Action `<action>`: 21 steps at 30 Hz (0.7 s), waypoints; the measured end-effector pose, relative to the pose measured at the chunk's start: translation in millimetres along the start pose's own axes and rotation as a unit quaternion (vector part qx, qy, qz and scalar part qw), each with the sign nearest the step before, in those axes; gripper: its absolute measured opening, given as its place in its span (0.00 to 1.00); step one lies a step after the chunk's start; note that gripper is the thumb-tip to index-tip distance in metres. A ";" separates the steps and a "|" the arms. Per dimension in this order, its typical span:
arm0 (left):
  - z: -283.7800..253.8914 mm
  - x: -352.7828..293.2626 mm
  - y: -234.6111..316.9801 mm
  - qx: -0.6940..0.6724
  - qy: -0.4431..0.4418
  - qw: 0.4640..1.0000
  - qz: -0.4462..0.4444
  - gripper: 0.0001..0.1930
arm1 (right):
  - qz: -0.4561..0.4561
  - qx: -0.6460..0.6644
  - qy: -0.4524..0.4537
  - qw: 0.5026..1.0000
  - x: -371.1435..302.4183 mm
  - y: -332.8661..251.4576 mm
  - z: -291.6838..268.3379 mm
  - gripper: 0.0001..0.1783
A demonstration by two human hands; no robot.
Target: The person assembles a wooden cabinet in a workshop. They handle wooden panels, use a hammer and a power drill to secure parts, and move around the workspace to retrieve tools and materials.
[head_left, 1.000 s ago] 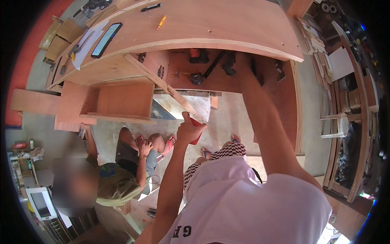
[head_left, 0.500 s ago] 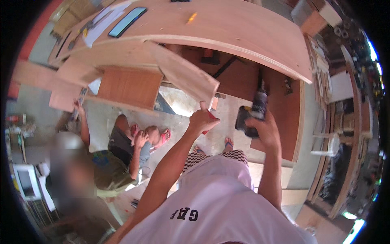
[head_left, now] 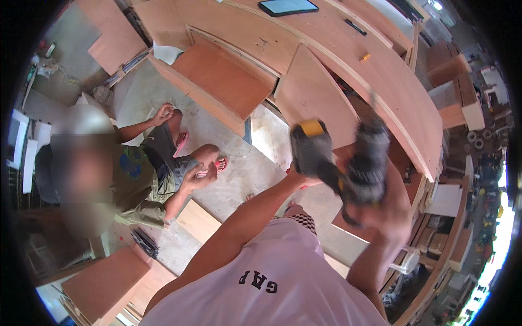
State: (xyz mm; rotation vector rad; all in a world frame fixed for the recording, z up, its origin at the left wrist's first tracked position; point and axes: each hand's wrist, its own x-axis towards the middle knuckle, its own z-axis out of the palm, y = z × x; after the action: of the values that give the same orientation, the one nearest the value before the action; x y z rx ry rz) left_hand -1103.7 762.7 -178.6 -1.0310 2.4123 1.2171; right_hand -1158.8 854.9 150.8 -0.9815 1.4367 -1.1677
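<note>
A cordless drill [head_left: 370,157], black with a yellow patch on its battery base, is gripped in my right hand [head_left: 389,214]. It is raised close to me and blurred by motion. My left hand [head_left: 304,176] is mostly hidden behind the drill's base, near the lower edge of a slanting plywood panel [head_left: 315,87]. A bit of red shows by its palm; its fingers do not show, so I cannot tell whether it touches the panel. That panel stands angled out from the front of a long wooden counter [head_left: 391,89].
On the countertop lie a phone [head_left: 288,6], a black pen-like item [head_left: 355,27] and a small yellow piece [head_left: 364,57]. An open drawer-like box [head_left: 223,76] juts out at left. Another person [head_left: 147,168] sits left of me, hands near the knees. Shelving [head_left: 435,239] stands at right.
My view has swung to the right. The drill has come up and leftward from low by the cabinet opening, now covering my left hand. The seated person's far arm has drawn back towards the knee.
</note>
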 end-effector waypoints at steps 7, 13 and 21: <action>-16.6 -9.4 10.6 -0.023 0.025 0.998 -0.045 0.68 | -0.104 -0.233 -0.164 0.953 204.9 16.8 62.1 0.34; -5.5 -4.4 14.3 -0.025 0.029 0.999 -0.025 0.68 | -0.071 -0.297 -0.207 0.929 343.6 101.5 104.2 0.27; -0.9 7.7 35.7 -0.041 -0.014 0.998 -0.038 0.68 | 0.007 -0.243 -0.210 0.947 456.1 165.4 124.0 0.30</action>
State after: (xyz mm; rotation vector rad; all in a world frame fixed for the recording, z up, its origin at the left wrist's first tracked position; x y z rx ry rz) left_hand -1133.8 772.6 -160.4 -1.1103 2.2981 1.3057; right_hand -1114.9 428.1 -107.4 -1.4568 1.3967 -0.5412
